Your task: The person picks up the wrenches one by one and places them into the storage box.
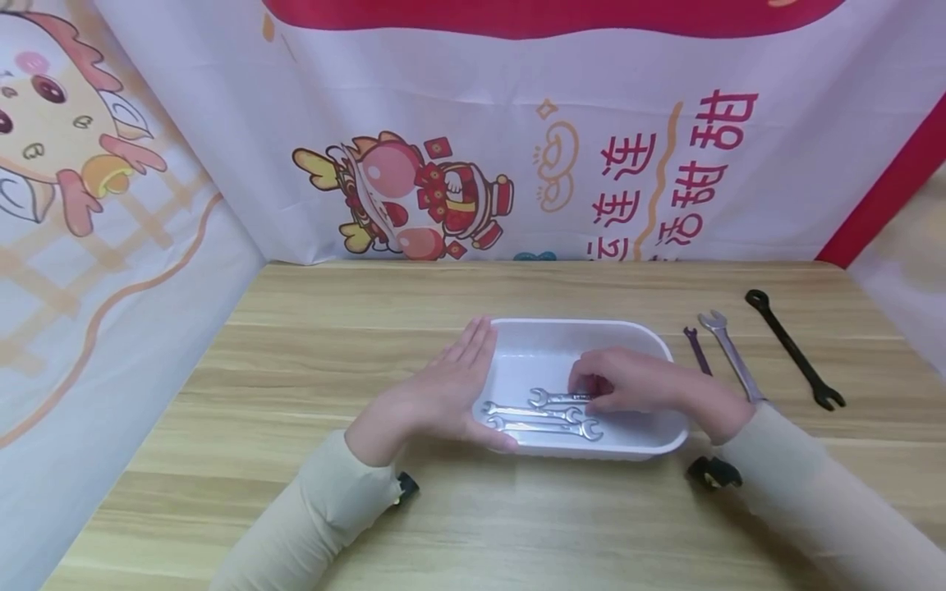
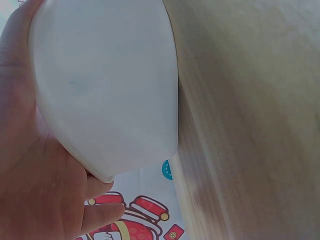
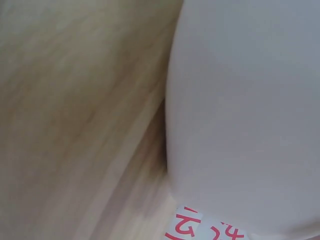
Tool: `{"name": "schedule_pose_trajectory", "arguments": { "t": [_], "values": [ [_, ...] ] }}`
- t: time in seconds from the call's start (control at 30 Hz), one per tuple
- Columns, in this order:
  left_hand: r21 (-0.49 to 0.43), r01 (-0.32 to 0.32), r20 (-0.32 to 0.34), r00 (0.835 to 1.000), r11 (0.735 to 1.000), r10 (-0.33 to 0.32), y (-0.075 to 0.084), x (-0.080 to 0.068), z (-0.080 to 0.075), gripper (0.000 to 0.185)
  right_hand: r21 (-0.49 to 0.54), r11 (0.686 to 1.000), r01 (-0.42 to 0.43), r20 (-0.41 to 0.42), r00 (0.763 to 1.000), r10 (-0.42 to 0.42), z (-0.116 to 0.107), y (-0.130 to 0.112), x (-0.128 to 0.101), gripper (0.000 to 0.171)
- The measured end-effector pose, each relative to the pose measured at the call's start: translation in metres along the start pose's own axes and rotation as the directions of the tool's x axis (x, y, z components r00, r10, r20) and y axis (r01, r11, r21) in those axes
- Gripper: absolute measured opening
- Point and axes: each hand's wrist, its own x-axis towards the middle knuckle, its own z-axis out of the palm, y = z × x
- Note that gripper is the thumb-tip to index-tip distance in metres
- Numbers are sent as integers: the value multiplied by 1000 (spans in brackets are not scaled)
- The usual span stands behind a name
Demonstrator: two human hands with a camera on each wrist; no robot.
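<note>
We are steadying the white plastic tray [image 1: 650, 332] at the middle of the wooden table [image 1: 310, 345], our left hand [image 1: 443, 394] lying flat with straight fingers against its left wall. Our right hand [image 1: 628, 384] is reaching inside, fingertips pinching the end of a small silver wrench [image 1: 557, 399]. Two more silver wrenches [image 1: 543, 420] are lying in the tray. We are judging them stiff, slick, light; the shank offers the best hold.

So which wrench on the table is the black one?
The long black wrench farthest right, beside the tray; the silver wrench and small dark wrench lie left of it.
</note>
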Motion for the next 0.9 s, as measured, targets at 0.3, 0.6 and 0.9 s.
{"name": "schedule_pose_trajectory", "arguments": {
  "t": [0.3, 0.6, 0.9],
  "values": [
    [5, 7, 2, 1000, 1000, -7, 1, 0, 0, 142, 22, 1000, -11, -3, 1000, 11, 0, 0, -3, 23],
    [-3, 6, 4, 1000, 1000, -6, 1, 0, 0, 142, 50, 999, 13, -31, 999, -12, 0, 1, -6, 26],
    [-2, 13, 7, 1000, 1000, -13, 1, -1, -1, 142, 82, 995, 49, -54, 998, -44, 0, 1, -11, 29]
  ]
}}
